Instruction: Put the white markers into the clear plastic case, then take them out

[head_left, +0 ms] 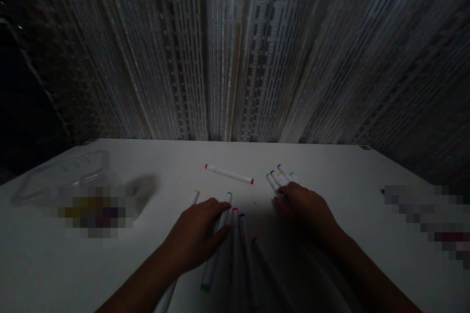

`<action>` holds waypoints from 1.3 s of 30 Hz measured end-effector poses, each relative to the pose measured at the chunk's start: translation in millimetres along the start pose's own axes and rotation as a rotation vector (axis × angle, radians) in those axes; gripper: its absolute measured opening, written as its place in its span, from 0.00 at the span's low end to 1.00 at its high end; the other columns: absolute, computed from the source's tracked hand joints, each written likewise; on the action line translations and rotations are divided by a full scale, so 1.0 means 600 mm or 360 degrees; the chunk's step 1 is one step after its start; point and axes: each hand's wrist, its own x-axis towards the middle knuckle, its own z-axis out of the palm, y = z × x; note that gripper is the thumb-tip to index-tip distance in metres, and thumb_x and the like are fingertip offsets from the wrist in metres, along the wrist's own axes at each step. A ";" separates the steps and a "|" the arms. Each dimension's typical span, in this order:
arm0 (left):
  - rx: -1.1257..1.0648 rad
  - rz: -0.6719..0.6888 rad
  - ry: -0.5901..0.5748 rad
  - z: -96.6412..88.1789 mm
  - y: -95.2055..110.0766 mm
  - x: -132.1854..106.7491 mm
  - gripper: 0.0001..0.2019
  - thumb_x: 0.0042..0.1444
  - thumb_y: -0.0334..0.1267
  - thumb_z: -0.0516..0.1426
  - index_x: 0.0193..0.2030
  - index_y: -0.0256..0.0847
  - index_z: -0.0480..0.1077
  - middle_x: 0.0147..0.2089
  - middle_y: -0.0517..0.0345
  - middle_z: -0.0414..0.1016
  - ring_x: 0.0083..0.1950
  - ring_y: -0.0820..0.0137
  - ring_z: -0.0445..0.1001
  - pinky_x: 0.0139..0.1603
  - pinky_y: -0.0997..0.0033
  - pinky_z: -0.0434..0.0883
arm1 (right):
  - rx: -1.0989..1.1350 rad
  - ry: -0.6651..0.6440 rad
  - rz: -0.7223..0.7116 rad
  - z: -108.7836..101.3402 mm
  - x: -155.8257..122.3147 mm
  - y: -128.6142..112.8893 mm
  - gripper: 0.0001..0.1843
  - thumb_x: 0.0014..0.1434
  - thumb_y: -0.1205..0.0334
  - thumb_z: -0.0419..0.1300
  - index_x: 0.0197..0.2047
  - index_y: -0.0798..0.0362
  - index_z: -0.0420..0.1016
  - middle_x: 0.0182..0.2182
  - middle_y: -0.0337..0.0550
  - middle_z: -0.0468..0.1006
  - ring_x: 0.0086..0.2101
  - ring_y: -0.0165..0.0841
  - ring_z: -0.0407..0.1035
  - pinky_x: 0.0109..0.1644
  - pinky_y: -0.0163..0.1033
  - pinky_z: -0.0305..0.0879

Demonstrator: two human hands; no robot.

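Patterned curtain behind white table. Clear tub at table left. Right hand: fingers curled closed on a marker bundle, caps poking out past fingertips. Left hand: thumb and index slightly apart, both across the green-capped marker; can't tell if pinched. Yellow-capped marker partly under left hand. Pink-capped marker and blue-capped marker lie between hands. Red-capped marker lies beyond both, untouched.
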 end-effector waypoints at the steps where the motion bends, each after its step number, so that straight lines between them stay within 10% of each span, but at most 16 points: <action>1: -0.0005 -0.0001 0.0002 0.000 0.000 0.000 0.17 0.53 0.38 0.53 0.51 0.46 0.63 0.41 0.56 0.70 0.40 0.63 0.69 0.39 0.62 0.66 | 0.0013 0.0000 -0.0004 0.000 0.000 0.000 0.14 0.57 0.59 0.48 0.40 0.55 0.71 0.39 0.49 0.73 0.36 0.36 0.69 0.34 0.37 0.60; 39: -0.0076 0.0044 0.0068 0.005 -0.004 -0.001 0.17 0.53 0.38 0.54 0.51 0.45 0.64 0.41 0.55 0.70 0.40 0.63 0.69 0.40 0.62 0.65 | -0.0037 -0.0129 -0.0065 0.005 -0.002 0.001 0.20 0.56 0.60 0.50 0.52 0.53 0.62 0.41 0.50 0.74 0.39 0.40 0.69 0.36 0.39 0.60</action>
